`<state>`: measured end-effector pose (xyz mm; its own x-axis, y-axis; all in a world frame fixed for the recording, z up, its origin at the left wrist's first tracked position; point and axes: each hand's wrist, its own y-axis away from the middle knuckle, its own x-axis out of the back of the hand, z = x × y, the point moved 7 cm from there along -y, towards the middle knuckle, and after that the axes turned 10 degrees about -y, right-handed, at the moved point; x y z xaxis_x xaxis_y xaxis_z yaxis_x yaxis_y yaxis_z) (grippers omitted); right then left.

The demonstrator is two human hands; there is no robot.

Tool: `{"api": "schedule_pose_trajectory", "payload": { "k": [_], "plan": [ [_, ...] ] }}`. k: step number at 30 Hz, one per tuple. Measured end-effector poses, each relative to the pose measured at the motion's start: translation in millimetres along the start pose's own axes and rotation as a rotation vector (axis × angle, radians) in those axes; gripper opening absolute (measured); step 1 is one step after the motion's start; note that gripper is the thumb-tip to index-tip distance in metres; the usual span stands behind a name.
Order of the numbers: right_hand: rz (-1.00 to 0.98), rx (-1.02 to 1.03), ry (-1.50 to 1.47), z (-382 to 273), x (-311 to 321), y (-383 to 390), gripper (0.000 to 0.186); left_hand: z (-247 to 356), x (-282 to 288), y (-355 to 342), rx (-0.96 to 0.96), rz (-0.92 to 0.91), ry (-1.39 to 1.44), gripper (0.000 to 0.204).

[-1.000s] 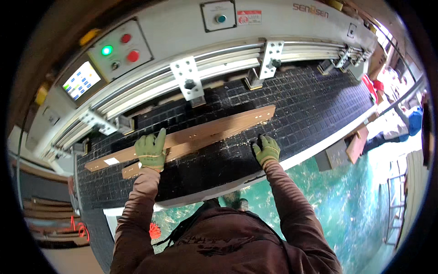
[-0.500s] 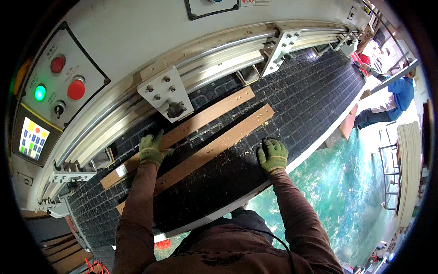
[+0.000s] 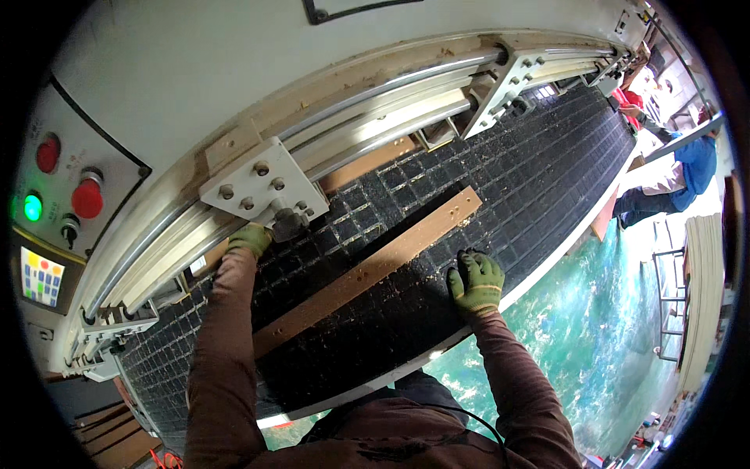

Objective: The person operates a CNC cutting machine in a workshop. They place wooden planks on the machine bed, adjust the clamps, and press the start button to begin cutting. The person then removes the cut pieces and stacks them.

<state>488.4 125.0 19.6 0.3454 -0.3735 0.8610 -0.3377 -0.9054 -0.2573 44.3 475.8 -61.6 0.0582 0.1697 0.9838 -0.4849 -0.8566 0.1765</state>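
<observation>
My left hand (image 3: pixel 251 237), in a green work glove, reaches beneath the metal rails beside a white bolted bracket (image 3: pixel 262 184). The bracket and rail hide its fingers. By that hand is the far wooden board (image 3: pixel 367 164), largely covered by the rails and bracket. A second long wooden board (image 3: pixel 375 270) with drilled holes lies slanted across the black gridded bed (image 3: pixel 547 148), between my arms. Gloved likewise, my right hand (image 3: pixel 478 283) rests on the bed near its front edge, fingers stretched out, apart from the board and holding nothing.
At the left is a control panel (image 3: pixel 117 184) with red buttons, a lit green one and a small screen (image 3: pixel 43 275). Pale wood chips dot the bed. A person in blue (image 3: pixel 691 168) stands at the far right, near stacked panels (image 3: pixel 701 301).
My left hand and the far board have moved away from me, under the rails. The near board and my right hand stay about where they were; the view has shifted slightly.
</observation>
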Motion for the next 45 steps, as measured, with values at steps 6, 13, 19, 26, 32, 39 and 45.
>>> {"api": "schedule_pose_trajectory", "payload": {
  "k": [6,13,19,26,32,39,45],
  "plan": [
    [0.003,0.003,0.007,3,-3,-1,0.047,-14,6,-17,-0.023,-0.04,0.234,0.048],
    [-0.021,-0.015,0.025,3,-3,0,0.048,-32,10,-6,0.002,-0.083,0.311,0.057],
    [-0.022,0.011,0.028,2,-10,0,0.046,-35,19,-8,0.169,-0.143,0.204,0.064],
    [-0.029,-0.032,0.054,13,-7,6,0.048,97,95,70,0.127,0.28,0.278,0.062],
    [-0.053,-0.04,0.064,14,-11,5,0.049,164,50,209,0.191,-0.211,0.207,0.078],
    [0.006,0.044,0.049,8,-10,5,0.048,134,4,222,0.149,-0.032,0.3,0.079],
    [0.019,0.031,0.053,17,-12,8,0.045,104,54,167,0.159,-0.112,0.083,0.08]
  ]
}}
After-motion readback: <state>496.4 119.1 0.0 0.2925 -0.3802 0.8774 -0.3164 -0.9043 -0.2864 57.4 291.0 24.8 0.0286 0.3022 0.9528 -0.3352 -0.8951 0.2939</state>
